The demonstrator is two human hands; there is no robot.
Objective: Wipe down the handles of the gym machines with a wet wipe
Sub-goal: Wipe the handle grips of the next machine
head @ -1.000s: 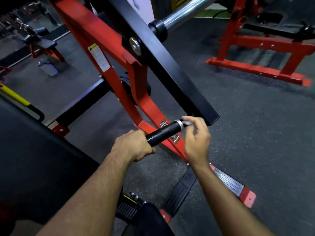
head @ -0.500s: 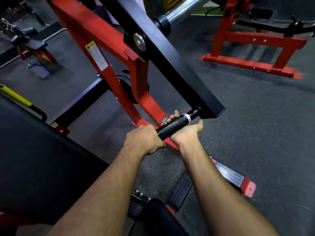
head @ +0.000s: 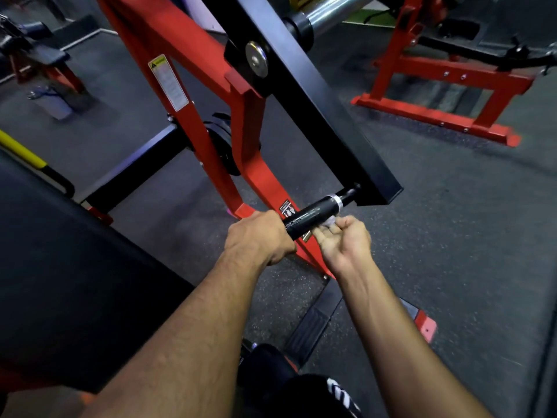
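A black cylindrical handle [head: 313, 213] with a silver ring near its far end sticks out from the lower end of a black lever arm [head: 316, 101] of a red gym machine. My left hand [head: 260, 236] grips the near end of the handle. My right hand [head: 342, 241] is palm up just under the handle's middle, fingers curled, pinching a small white wet wipe [head: 330, 220] against the handle's underside. Most of the wipe is hidden by the fingers.
The red machine frame [head: 187, 70] rises behind the handle, with a chrome weight bar [head: 334, 12] at the top. A black pad [head: 60, 267] fills the left. Another red machine [head: 446, 86] stands at the right on dark rubber floor. A footplate [head: 313, 324] lies below.
My right hand has moved from on top of the handle's far end to underneath its middle and turned palm up with the wipe. My left hand has kept its grip.
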